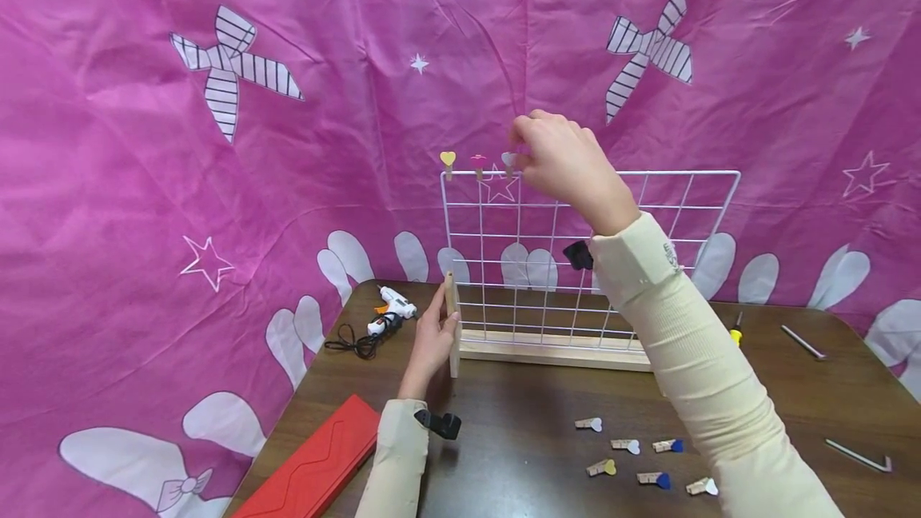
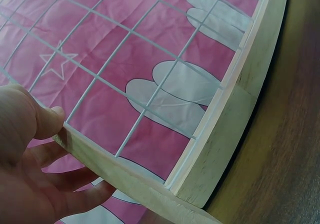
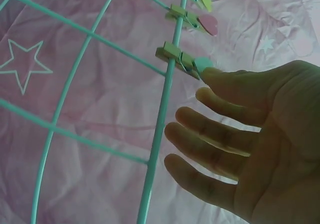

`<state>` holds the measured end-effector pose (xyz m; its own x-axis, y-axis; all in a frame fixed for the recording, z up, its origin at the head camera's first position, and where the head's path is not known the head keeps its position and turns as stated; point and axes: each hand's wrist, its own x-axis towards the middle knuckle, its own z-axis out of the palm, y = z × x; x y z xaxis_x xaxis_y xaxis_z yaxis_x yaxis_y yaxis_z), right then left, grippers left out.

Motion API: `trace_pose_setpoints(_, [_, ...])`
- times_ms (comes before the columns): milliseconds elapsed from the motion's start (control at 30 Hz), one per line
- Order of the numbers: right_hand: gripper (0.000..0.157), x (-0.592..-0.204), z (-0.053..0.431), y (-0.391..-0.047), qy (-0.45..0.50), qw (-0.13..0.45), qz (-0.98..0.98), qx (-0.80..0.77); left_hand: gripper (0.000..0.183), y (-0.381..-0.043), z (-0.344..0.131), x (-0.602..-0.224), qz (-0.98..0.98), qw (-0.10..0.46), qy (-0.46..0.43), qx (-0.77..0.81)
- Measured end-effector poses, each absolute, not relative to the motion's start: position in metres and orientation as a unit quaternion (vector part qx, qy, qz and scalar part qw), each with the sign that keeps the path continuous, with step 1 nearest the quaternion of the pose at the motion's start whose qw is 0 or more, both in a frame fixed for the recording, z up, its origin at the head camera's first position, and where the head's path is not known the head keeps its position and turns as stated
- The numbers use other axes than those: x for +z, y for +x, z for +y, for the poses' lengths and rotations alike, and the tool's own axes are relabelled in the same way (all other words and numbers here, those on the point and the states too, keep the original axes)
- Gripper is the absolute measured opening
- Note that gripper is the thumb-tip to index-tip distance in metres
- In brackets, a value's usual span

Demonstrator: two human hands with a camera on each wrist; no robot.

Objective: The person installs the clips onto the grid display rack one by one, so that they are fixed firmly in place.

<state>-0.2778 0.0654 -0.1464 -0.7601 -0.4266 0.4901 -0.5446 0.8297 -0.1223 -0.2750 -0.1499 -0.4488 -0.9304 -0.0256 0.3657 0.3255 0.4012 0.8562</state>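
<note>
My right hand (image 1: 564,160) is up at the grid's top wire, beside a clothespin (image 3: 185,61) with a pale heart. Its thumb tip meets or overlaps the heart's edge, and the other fingers are loosely bent and spread below. Two more clothespins, one with a yellow heart (image 1: 448,158) and one with a pink top (image 1: 478,161), sit farther left on that wire. At the lower left corner my left hand (image 1: 432,338) holds the upright wooden side piece (image 1: 453,342), thumb on one side and fingers on the other. The white wire grid (image 2: 131,31) stands in a wooden base (image 1: 554,348).
Several heart clothespins (image 1: 653,480) lie on the table's front right. A red box (image 1: 316,462) is at front left, with a white glue gun (image 1: 396,302) and its cord behind. Hex keys (image 1: 856,454) and a yellow-handled screwdriver (image 1: 736,334) lie at right. A pink cloth (image 1: 460,6) hangs behind.
</note>
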Motion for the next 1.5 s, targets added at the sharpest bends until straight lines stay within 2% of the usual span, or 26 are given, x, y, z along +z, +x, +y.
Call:
trace_pose_setpoints(233, [0.015,-0.147,0.08,-0.263,0.264,0.244,-0.924,0.135,0.062,-0.276,-0.15,-0.449,-0.819,0.158,-0.083,-0.545])
trace_pose_setpoints(467, [0.016,-0.156,0.099,-0.243,0.254,0.227,-0.931,0.134,0.062,-0.276,-0.15,-0.449,-0.823,0.151,-0.082,-0.542])
trace_pose_setpoints(700, [0.02,-0.178,0.115,-0.23,0.284,0.215,-0.923,0.143,0.061,-0.275,-0.149,-0.447,-0.814,0.153,-0.093,-0.553])
trace_pose_setpoints(1000, [0.019,-0.221,0.134,-0.22,0.305,0.199,-0.92,0.144,0.062,-0.274,-0.149,-0.447,-0.823,0.148,-0.08,-0.542])
trace_pose_setpoints(1267, [0.017,-0.276,0.161,-0.217,0.303,0.183,-0.923,0.153,0.063,-0.277,-0.148,-0.448,-0.821,0.15,-0.081,-0.544])
trace_pose_setpoints(1500, [0.016,-0.328,0.179,-0.217,0.278,0.142,-0.937,0.157,0.062,-0.277,-0.149,-0.449,-0.818,0.152,-0.077,-0.549])
